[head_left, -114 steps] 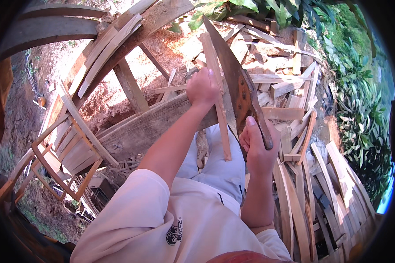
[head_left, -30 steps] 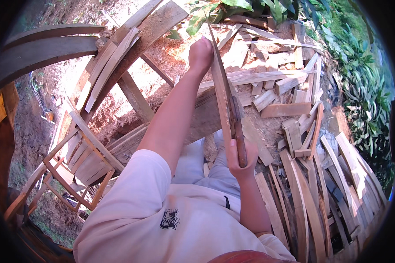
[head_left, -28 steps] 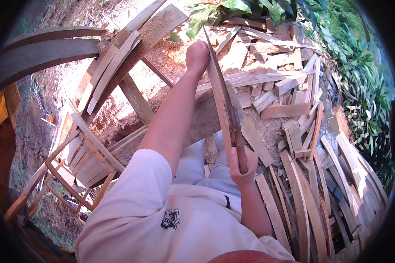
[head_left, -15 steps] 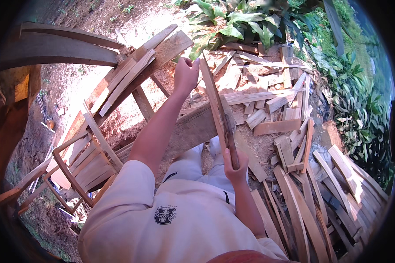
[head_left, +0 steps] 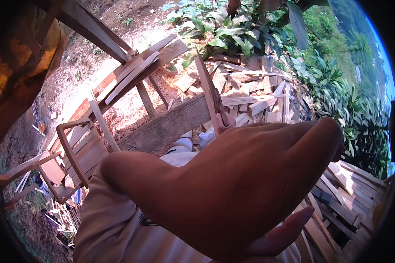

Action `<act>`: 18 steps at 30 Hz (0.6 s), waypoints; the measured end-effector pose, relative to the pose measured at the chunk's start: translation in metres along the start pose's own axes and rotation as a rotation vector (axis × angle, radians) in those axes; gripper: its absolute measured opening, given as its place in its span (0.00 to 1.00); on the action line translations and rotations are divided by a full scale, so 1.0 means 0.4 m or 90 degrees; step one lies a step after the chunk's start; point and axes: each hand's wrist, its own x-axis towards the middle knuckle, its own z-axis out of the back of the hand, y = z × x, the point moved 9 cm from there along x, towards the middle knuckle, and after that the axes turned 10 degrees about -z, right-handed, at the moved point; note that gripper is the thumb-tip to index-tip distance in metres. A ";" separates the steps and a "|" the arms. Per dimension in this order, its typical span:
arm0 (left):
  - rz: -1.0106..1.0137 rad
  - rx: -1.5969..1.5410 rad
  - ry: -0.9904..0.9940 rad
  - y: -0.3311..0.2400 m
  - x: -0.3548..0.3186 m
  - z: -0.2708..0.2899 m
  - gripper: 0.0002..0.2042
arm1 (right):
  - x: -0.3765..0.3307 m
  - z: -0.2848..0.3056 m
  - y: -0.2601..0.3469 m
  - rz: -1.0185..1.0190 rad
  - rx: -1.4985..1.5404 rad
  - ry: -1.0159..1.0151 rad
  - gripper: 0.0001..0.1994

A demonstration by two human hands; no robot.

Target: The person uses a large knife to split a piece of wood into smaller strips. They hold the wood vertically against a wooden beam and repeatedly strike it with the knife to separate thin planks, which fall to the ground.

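Fingers [head_left: 311, 144] of my left hand [head_left: 232, 188] are lying flat together, gripping nothing, close to the camera and hiding my right hand, while the wooden slat [head_left: 205, 85] is standing upright against the plank [head_left: 162, 127], probably braced for trimming.

Single head-worn fisheye view, looking steeply down and forward over the person's lap, with a raised hand [head_left: 245, 188] very near the lens and a wood pile [head_left: 250, 92] beyond.

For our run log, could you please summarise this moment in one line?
hand: close to camera, blocking view | long pale wooden slat: upright behind it | grip: unseen
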 end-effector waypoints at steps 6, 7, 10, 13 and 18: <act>-0.034 -0.064 -0.002 -0.057 -0.019 -0.060 0.22 | -0.006 -0.019 -0.008 -0.102 0.127 0.059 0.14; -0.035 -0.066 -0.001 -0.063 -0.024 -0.065 0.22 | -0.009 -0.023 -0.002 -0.101 0.127 0.059 0.14; -0.037 -0.077 0.002 -0.087 -0.034 -0.081 0.22 | -0.026 -0.028 0.016 -0.102 0.131 0.046 0.14; -0.062 -0.087 0.008 -0.112 -0.044 -0.108 0.22 | -0.027 -0.033 0.028 -0.099 0.137 0.038 0.14; -0.045 -0.112 0.021 -0.156 -0.050 -0.145 0.22 | 0.015 -0.017 -0.033 -0.068 0.072 0.018 0.12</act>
